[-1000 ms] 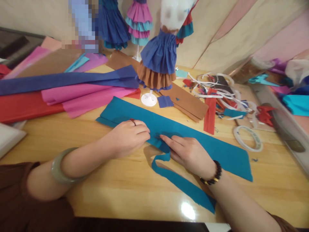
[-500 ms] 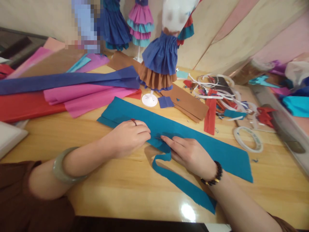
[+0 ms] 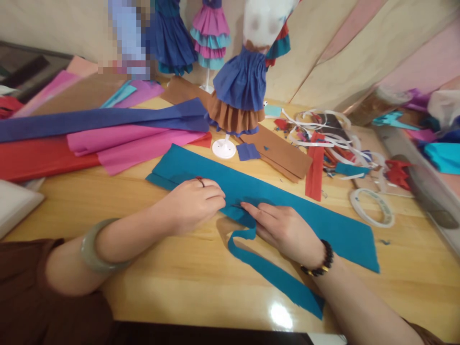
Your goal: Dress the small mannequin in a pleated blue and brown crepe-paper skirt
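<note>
A long folded piece of teal crepe paper [image 3: 323, 225] lies slantwise across the table. My left hand [image 3: 196, 203] is closed in a pinch on its near edge, left of the middle. Just to the right, my right hand [image 3: 283, 230] is closed round scissors [image 3: 237, 206]; only their thin dark tip shows, at the paper's near edge, and the handles are hidden by the fingers. From that spot a narrow teal strip [image 3: 273, 275] curls down toward the table's front, passing beside my right wrist.
Beyond the paper stands a small dress form [image 3: 239, 86] in a blue and brown ruffled skirt. Folded blue paper [image 3: 108, 122] and pink paper [image 3: 143, 146] lie at left. A tape roll [image 3: 372, 207], red strip [image 3: 314, 167] and white ribbon scraps [image 3: 323, 129] lie at right.
The whole view has shifted slightly. Both hands, the teal paper and the scissors tip keep nearly the same places relative to one another.
</note>
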Demonstrator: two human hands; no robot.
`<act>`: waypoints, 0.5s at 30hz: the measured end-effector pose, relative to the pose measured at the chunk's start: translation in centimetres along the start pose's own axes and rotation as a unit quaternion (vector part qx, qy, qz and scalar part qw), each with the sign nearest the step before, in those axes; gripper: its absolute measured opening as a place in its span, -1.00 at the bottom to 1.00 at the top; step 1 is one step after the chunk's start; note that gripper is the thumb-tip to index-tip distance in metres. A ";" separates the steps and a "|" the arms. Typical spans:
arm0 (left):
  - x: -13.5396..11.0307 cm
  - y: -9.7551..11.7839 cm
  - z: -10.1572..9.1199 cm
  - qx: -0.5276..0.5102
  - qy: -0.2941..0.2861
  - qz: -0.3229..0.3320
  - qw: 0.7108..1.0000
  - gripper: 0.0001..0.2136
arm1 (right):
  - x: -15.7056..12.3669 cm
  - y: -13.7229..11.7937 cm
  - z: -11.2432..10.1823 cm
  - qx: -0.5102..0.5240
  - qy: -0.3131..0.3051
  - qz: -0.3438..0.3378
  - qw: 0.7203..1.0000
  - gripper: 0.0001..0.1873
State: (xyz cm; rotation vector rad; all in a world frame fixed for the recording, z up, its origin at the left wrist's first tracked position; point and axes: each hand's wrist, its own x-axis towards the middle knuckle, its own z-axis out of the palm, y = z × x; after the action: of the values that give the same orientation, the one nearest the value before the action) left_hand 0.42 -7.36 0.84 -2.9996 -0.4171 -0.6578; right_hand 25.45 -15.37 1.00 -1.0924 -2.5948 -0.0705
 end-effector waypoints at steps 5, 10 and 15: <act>0.1 0.2 -0.1 0.001 -0.004 -0.008 1.000 -0.77 | -0.1 0.0 0.1 0.000 0.002 0.008 1.000 -0.64; 0.3 0.3 -0.2 -0.004 -0.006 -0.002 1.000 -0.78 | 0.0 0.0 0.2 -0.003 -0.012 0.011 1.000 -0.63; 0.3 0.3 -0.1 0.000 -0.008 0.002 1.000 -0.79 | 0.0 0.0 0.2 -0.003 -0.001 0.005 1.000 -0.63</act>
State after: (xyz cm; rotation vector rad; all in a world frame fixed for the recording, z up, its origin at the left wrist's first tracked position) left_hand 0.74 -7.58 1.11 -3.0074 -0.4121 -0.6345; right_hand 25.38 -15.32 0.84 -1.1077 -2.5936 -0.0756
